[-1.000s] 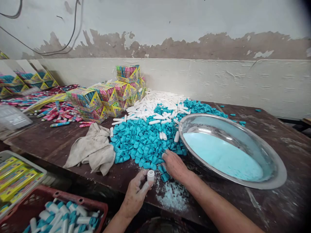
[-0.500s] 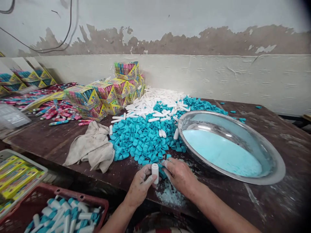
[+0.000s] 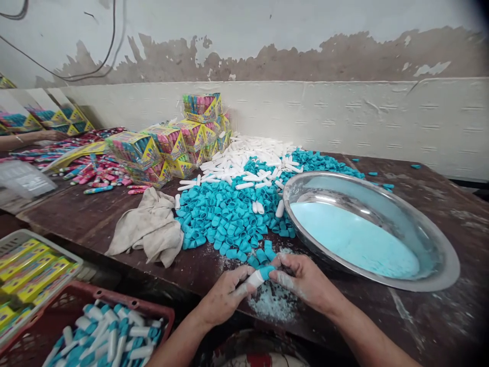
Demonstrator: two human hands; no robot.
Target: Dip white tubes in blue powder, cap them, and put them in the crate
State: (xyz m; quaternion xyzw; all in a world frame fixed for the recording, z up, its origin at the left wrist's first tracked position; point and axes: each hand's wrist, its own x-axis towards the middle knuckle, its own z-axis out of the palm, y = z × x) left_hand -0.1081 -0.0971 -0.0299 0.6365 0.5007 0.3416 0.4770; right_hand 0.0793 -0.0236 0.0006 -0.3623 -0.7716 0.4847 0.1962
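Observation:
My left hand grips a small white tube near the table's front edge. My right hand pinches a teal cap against the tube's upper end. Both hands are dusted with pale blue powder. Just beyond them lies a big heap of teal caps, with a pile of white tubes behind it. A patch of spilled powder lies under the hands.
A wide metal basin holding light blue powder sits at the right. A crumpled grey cloth lies left of the caps. Colourful boxes are stacked behind. A red crate of capped tubes and a basket stand lower left.
My right hand left the cap heap with a teal cap and brought it to the tube. My left hand tilted the tube toward the right hand.

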